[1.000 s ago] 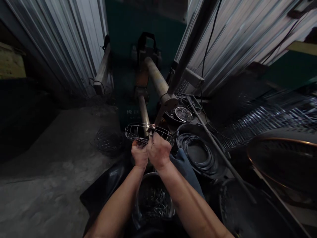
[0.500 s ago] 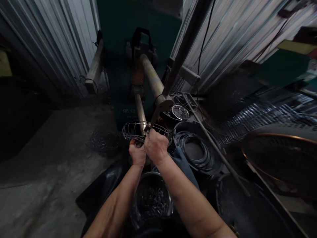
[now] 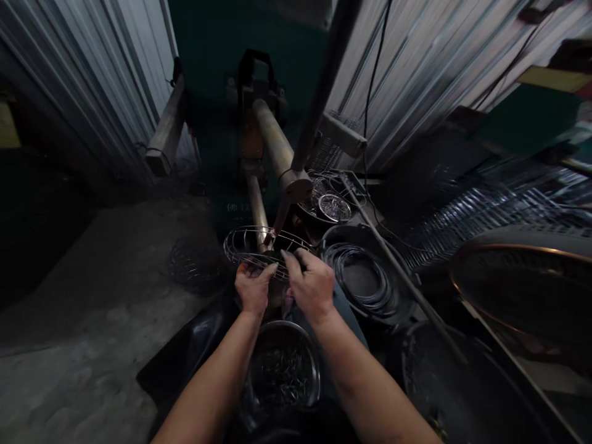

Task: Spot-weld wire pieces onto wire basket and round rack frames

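A round wire basket (image 3: 240,242) sits between the two horizontal arms of a welding machine (image 3: 268,142), its rim under the upper arm's tip. My left hand (image 3: 252,287) grips the basket's near rim with curled fingers. My right hand (image 3: 312,285) rests on the near right part of the rim, fingers bent over the wires. Below my wrists stands a metal bowl (image 3: 314,370) with several short wire pieces in it.
Coils of dark wire rings (image 3: 365,277) lie in a round tray at right. A small shiny wire piece (image 3: 333,206) sits behind them. Another wire basket (image 3: 194,262) rests on the concrete floor at left. Corrugated metal walls close both sides; large dark pans (image 3: 518,290) stand at right.
My hands were bunched together at the weld point; now they have spread apart along the basket's near rim, the right hand moving right and lower.
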Available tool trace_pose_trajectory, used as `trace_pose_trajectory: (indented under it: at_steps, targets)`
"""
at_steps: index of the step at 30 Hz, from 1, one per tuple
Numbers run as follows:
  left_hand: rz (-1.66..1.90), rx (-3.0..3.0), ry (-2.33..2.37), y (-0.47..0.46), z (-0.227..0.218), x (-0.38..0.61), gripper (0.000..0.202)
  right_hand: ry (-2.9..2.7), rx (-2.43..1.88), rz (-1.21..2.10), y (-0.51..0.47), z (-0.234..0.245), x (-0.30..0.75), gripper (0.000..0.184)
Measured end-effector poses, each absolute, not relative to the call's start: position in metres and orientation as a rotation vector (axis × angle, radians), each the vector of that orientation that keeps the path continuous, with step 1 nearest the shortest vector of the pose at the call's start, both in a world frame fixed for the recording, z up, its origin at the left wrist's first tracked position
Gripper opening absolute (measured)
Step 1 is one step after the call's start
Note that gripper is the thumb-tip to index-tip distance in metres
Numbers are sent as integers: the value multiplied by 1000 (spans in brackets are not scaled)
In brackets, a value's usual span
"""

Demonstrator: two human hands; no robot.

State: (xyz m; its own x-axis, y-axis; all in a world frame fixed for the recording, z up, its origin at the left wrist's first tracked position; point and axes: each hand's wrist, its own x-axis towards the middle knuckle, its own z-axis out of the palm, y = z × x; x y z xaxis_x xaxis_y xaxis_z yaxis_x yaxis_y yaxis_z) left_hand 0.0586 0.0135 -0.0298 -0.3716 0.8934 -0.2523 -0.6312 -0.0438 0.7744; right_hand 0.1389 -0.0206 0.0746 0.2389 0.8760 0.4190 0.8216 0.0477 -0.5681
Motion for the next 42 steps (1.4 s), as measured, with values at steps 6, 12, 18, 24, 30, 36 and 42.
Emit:
trace_pose_trajectory:
  at_steps: [6, 12, 18, 24, 30, 36, 42]
  targets:
    - [1706, 388, 1033, 14, -33, 55, 57, -1561, -1862, -61, -5, 63, 121, 21]
    - [1700, 368, 1037, 11, -27, 53, 49, -1561, -1674, -300, -10, 46, 110, 27]
    - [1675, 368, 1056, 8, -24, 54, 51, -1614, -1608, -449, -7, 41, 109, 27]
    - [1634, 310, 1077, 5, -17, 55, 49, -1642, -1590, -493, -11, 37, 111, 25]
    - [1621, 240, 1083, 3, -10, 57, 45, -1729, -1567, -432, -11, 35, 107, 27]
    - [1631, 225, 1094, 11, -14, 54, 44, -1793, -1613, -342, 0, 40, 108, 25]
    - [1611, 219, 1101, 13, -19, 57, 40, -1805, -1674, -279, 3, 44, 104, 24]
